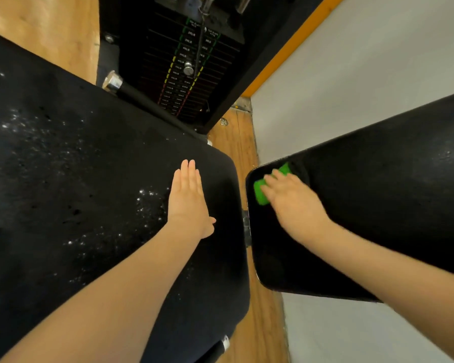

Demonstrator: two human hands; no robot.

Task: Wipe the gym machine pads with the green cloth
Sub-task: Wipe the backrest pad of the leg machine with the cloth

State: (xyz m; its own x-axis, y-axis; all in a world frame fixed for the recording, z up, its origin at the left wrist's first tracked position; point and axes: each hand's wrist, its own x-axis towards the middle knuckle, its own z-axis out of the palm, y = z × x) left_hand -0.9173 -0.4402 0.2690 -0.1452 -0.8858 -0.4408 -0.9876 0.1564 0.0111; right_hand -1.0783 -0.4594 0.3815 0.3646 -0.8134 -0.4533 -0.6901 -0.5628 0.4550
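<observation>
Both forearms filled the bottom of the view, reaching out over 2 black pads. On the broad pad (pixel 76 179) to the left, the left hand (pixel 188 199) lay flat with its fingers straight and together, holding nothing; it appeared to rest on the upholstery, perhaps as a brace. White specks and small pits showed across that pad's surface.

On the narrower pad (pixel 378 205) to the right, the right hand (pixel 291 197) pressed the green cloth (pixel 261 192) against the pad's near-left corner. Its fingers were spread over the cloth more than wrapped around it, and the blur there kept me from telling whether any fingertip curled under an edge.

The cloth looked small, bunched or folded, soft and very light, so it would likely take whatever shape the palm gave it. Flat pressure from above should carry it well across the vinyl-like surface, which seemed smooth and slightly yielding. At the rounded corner it could slide out from under the fingers, so a pinch on its folded edge would probably serve better there.

Beyond the pads stood the weight stack (pixel 186 69) with its selector pin, above a wooden floor (pixel 236 142) and beside a pale wall (pixel 364 74).
</observation>
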